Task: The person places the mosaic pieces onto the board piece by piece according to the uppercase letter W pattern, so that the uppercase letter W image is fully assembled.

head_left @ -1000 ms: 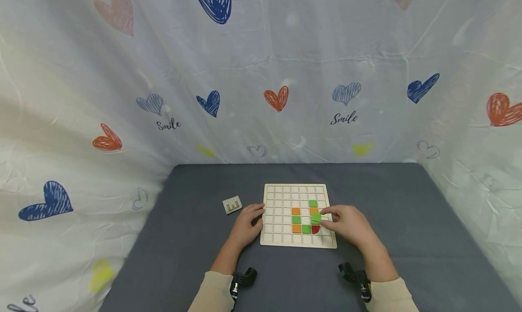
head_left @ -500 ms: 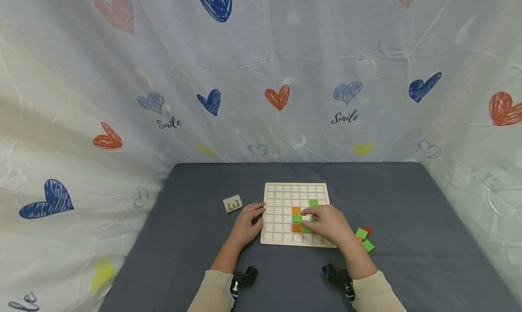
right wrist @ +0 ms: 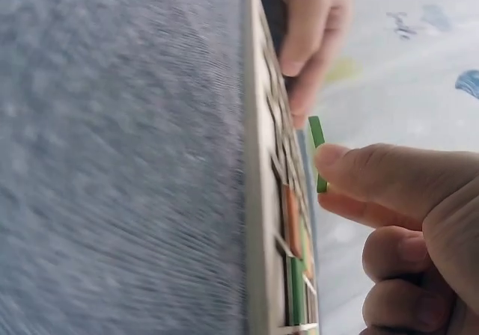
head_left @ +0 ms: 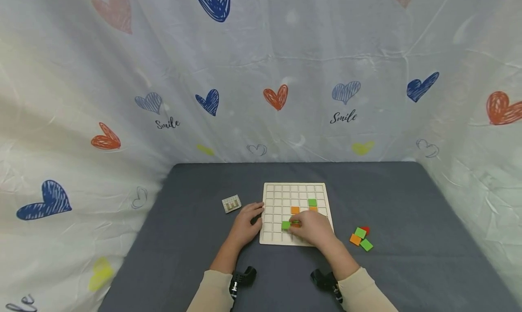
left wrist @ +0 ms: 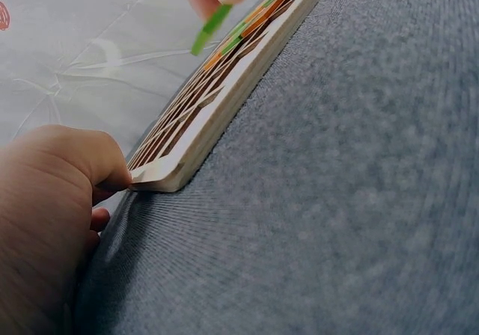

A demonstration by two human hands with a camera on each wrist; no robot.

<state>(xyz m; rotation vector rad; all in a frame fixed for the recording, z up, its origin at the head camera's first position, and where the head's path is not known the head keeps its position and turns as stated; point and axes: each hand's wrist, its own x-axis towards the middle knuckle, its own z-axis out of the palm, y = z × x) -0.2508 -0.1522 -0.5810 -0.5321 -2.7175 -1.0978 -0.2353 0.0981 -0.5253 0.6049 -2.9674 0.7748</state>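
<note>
A pale wooden grid board (head_left: 277,192) lies on the grey table, with green and orange tiles in some cells. My right hand (head_left: 311,228) is over the board's lower middle and pinches a green tile (head_left: 286,225) just above the board; the same green tile (right wrist: 317,149) shows between thumb and finger in the right wrist view, and the green tile (left wrist: 211,27) appears lifted off the board (left wrist: 217,111) in the left wrist view. My left hand (head_left: 244,222) rests against the board's left edge, fingers touching its corner (left wrist: 150,176). Further tiles under the right hand are hidden.
A small pile of loose green, orange and red tiles (head_left: 360,237) lies on the table right of the board. A small wooden block (head_left: 231,204) sits left of the board. Heart-printed cloth walls (head_left: 261,76) enclose the grey table (head_left: 195,248).
My right hand slid leftwards across the board, now pinching a green tile above the lower middle. Its move uncovered the loose tiles on the right. The left hand stayed put.
</note>
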